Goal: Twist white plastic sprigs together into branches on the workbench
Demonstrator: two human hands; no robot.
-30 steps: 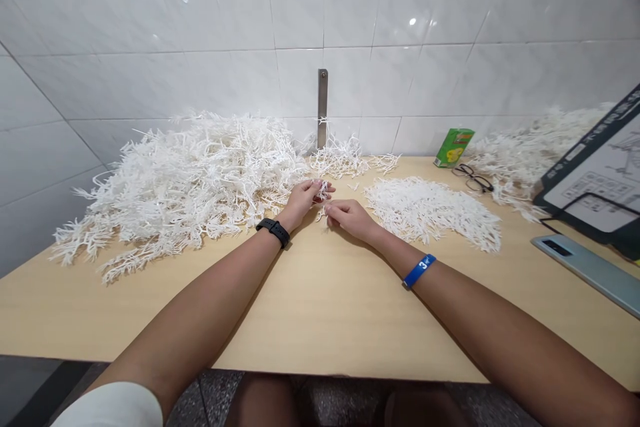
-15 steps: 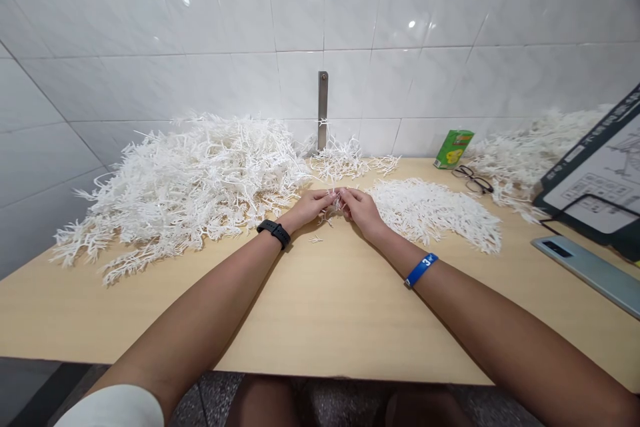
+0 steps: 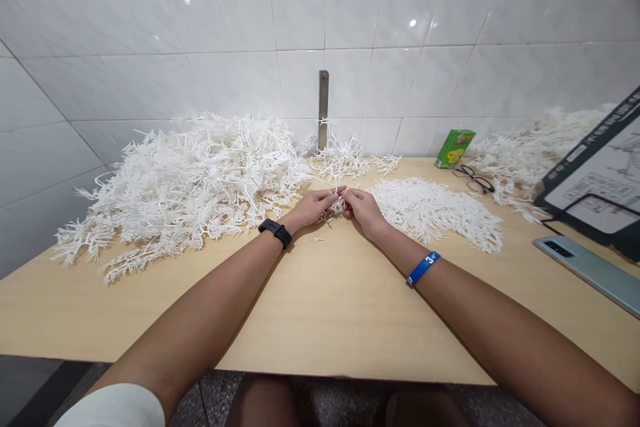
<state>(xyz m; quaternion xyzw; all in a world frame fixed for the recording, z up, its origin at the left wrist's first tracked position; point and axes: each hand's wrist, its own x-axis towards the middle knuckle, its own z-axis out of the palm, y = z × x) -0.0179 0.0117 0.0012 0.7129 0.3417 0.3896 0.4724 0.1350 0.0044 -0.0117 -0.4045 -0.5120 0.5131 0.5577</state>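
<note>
My left hand (image 3: 314, 207) and my right hand (image 3: 362, 209) meet fingertip to fingertip over the middle of the table. Between the pinched fingers is a thin white branched plastic piece (image 3: 337, 191), partly covered by the thumbs. Both hands are closed on it. Small white scraps (image 3: 317, 238) lie just below my left hand. A tall tangled heap of white branched pieces (image 3: 200, 173) stands to the left. Close by my right hand is a flatter pile of white pieces (image 3: 433, 213), spread out in a low layer.
At the back, a smaller white tangle (image 3: 340, 159) lies before a metal bracket (image 3: 323, 107) on the tiled wall. To the right are a green box (image 3: 454, 149), eyeglasses (image 3: 474, 179), another white heap (image 3: 535, 147), a dark printed box (image 3: 600, 180) and a phone (image 3: 590, 270).
The fingers have shifted slightly around the white piece between them. My right hand's grip sits a little differently; the piles look the same.
</note>
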